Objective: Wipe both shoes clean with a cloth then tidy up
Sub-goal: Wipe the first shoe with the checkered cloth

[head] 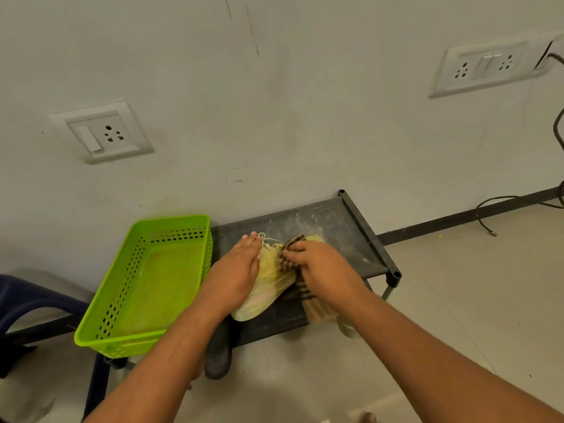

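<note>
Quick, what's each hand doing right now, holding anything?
Left hand: open, fingers straight, resting on the yellow shoe.
Right hand: closed, gripping the striped cloth against the shoe.

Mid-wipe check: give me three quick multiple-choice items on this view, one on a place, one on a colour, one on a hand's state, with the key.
1. Where does the green basket lie from the shoe? A) to its left B) to its right C) on top of it
2. What colour is the shoe? A) black B) pale yellow C) red
3. What is the right hand grip on? A) nothing, open B) the basket rim C) the striped cloth
Key: 1 A, the basket sits left of the dark rack bearing the shoe; 2 B, its upper shows pale yellow; 3 C, the fingers bunch the cloth against the shoe.
</note>
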